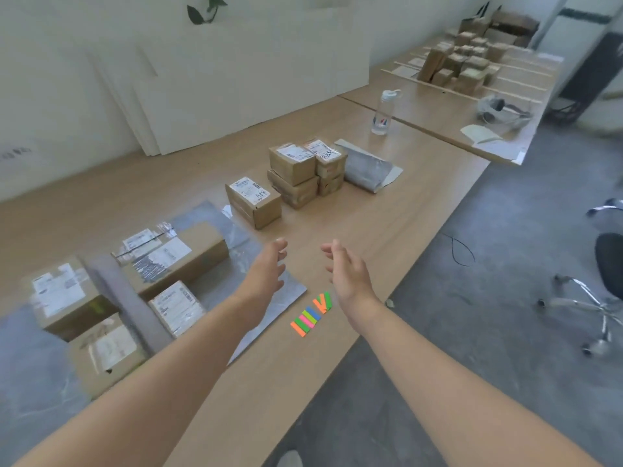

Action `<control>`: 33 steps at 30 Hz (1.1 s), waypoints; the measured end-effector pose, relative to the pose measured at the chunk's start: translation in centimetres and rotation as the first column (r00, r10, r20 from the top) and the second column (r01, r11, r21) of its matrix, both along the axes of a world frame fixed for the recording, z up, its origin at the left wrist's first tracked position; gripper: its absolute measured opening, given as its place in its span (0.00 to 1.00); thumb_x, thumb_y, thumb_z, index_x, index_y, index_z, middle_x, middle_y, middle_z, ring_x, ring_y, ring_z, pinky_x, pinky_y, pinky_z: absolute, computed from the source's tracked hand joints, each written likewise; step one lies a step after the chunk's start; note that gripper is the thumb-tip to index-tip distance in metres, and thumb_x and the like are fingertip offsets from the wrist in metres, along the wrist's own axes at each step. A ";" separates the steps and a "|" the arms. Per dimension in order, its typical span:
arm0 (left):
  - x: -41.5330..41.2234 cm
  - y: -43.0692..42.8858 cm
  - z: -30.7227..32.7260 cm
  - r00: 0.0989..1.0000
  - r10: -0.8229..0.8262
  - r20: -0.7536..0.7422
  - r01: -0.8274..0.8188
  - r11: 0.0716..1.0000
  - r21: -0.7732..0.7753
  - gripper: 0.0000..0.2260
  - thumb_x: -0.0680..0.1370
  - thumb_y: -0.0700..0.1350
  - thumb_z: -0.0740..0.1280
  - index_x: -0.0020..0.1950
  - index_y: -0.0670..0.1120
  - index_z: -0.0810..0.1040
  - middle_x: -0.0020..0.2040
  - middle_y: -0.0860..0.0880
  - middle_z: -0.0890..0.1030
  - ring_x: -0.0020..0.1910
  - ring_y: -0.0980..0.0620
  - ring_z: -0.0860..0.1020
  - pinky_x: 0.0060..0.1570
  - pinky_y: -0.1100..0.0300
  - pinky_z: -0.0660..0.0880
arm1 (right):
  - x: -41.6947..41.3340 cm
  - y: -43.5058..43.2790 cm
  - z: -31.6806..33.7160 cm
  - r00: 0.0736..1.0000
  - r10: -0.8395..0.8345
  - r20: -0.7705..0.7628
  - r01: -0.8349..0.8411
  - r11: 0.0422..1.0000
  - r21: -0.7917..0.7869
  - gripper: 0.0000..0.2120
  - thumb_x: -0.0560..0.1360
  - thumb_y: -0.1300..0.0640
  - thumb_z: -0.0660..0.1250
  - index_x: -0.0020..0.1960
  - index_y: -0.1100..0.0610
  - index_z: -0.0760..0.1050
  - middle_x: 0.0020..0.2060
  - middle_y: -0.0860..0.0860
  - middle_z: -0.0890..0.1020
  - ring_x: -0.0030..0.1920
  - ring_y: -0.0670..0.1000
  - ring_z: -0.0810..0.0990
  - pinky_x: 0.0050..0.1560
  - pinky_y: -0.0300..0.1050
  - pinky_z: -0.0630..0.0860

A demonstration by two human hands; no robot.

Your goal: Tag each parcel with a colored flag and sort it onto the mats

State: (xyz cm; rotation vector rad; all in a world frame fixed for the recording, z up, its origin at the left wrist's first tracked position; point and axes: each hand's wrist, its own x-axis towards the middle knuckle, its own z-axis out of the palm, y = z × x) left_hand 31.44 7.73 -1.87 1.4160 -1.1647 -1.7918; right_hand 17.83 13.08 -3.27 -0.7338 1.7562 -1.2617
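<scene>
My left hand [266,267] and right hand [347,269] hover empty, fingers relaxed, above the wooden table [387,214]. Colored flags [312,315] lie just beside my right wrist. A single parcel [253,202] stands ahead, stacked parcels [305,171] beyond it.

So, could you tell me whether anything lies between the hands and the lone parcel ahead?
Nothing visible does. Only bare table separates the left hand and right hand from the lone parcel; the colored flags lie behind, near the right wrist.
</scene>
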 end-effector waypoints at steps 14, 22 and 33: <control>-5.4 -14.7 -4.6 0.967 0.242 0.078 -0.246 0.968 0.044 0.22 0.84 0.56 0.55 0.76 0.50 0.68 0.75 0.50 0.69 0.74 0.48 0.68 0.73 0.48 0.65 | -7.3 -18.3 -5.5 0.977 0.208 0.034 -0.210 0.975 0.067 0.14 0.84 0.44 0.56 0.51 0.45 0.79 0.52 0.39 0.79 0.62 0.52 0.79 0.69 0.56 0.73; -8.2 -20.8 -7.2 0.871 0.468 0.149 -0.487 0.862 0.140 0.19 0.83 0.56 0.56 0.72 0.51 0.72 0.72 0.49 0.72 0.71 0.47 0.70 0.71 0.46 0.67 | -11.0 -27.7 -8.4 0.918 0.392 0.058 -0.396 0.916 0.071 0.17 0.85 0.50 0.57 0.65 0.56 0.80 0.59 0.46 0.81 0.64 0.49 0.78 0.68 0.46 0.71; -7.8 -27.8 -11.1 0.774 0.610 0.170 -0.633 0.742 0.221 0.20 0.83 0.58 0.56 0.71 0.51 0.74 0.69 0.51 0.73 0.70 0.47 0.71 0.71 0.46 0.68 | -10.1 -36.7 -12.3 0.864 0.494 0.095 -0.501 0.861 0.087 0.19 0.85 0.49 0.58 0.71 0.54 0.75 0.67 0.46 0.79 0.69 0.45 0.74 0.73 0.43 0.68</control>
